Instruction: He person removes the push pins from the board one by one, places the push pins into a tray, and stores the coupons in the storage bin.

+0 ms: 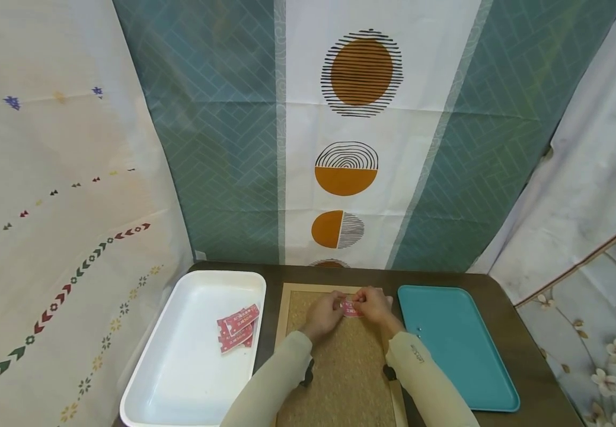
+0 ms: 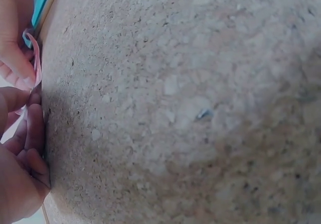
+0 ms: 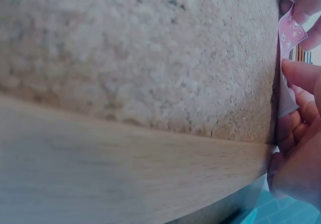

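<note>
Over the far part of a wood-framed cork board (image 1: 340,370), my left hand (image 1: 322,315) pinches the left end of a small pink slip with white print (image 1: 350,309). My right hand (image 1: 374,306) grips the same slip at its right end. Seen from the right wrist, the slip (image 3: 288,38) is thin and bends between the fingers, with a pale lower end by the right thumb. The left wrist view has both hands crowded at its left edge, fingertips close over the cork. Fingers hide parts of the slip.
Left of the board stands a white tray (image 1: 179,356) with several similar pink slips (image 1: 237,329) overlapping near its right side. A teal tray (image 1: 459,350) lies to the right, on the dark table (image 1: 532,356). Patterned cloths (image 1: 238,148) hang behind and beside the table.
</note>
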A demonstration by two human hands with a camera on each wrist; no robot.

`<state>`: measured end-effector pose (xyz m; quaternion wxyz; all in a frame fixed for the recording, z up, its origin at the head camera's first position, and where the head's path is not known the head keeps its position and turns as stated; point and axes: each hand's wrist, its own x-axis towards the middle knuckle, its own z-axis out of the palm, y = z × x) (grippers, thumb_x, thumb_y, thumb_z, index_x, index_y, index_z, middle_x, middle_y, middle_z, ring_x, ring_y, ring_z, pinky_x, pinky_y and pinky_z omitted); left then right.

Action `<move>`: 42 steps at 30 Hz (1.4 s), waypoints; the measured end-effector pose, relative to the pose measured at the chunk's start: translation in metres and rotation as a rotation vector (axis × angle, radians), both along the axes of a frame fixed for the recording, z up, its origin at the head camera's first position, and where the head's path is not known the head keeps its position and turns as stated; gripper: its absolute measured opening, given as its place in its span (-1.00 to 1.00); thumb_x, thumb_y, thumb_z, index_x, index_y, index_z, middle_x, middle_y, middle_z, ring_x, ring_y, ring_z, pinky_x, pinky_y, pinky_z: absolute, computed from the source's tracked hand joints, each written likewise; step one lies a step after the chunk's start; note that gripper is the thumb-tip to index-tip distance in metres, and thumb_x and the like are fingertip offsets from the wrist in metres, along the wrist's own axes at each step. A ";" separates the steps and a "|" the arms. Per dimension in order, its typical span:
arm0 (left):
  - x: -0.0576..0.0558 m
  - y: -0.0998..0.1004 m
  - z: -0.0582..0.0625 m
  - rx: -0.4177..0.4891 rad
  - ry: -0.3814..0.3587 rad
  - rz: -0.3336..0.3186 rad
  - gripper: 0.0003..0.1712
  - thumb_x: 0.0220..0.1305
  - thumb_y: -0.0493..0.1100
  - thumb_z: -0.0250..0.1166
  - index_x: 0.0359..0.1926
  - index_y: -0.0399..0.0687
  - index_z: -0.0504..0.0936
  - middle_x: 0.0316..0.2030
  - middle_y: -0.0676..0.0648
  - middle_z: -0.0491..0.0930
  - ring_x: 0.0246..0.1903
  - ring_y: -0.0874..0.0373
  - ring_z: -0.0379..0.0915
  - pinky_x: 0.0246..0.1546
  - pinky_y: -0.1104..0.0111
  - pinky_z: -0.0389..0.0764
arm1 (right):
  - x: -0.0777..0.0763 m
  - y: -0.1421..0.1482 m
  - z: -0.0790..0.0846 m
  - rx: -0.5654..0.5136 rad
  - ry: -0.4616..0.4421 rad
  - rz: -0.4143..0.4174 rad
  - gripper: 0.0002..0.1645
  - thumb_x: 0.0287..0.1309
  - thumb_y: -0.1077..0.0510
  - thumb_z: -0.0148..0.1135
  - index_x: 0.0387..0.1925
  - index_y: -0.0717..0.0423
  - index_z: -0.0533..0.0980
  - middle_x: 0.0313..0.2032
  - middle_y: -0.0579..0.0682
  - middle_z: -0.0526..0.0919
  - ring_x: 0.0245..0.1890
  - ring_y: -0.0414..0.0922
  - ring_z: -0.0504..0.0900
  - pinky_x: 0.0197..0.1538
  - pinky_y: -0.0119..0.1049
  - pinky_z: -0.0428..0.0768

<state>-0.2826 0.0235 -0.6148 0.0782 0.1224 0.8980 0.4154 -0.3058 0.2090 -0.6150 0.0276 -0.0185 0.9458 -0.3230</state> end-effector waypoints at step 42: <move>-0.002 0.002 0.000 -0.034 -0.040 0.009 -0.63 0.48 -0.16 0.35 0.26 -0.01 0.62 -0.22 0.04 0.63 -0.31 0.19 0.48 -0.29 0.30 0.53 | 0.001 -0.004 0.000 0.017 -0.041 -0.015 -0.91 0.28 0.19 0.42 -0.36 0.04 0.66 -0.45 -0.08 0.64 -0.24 -0.04 0.55 0.15 0.28 0.18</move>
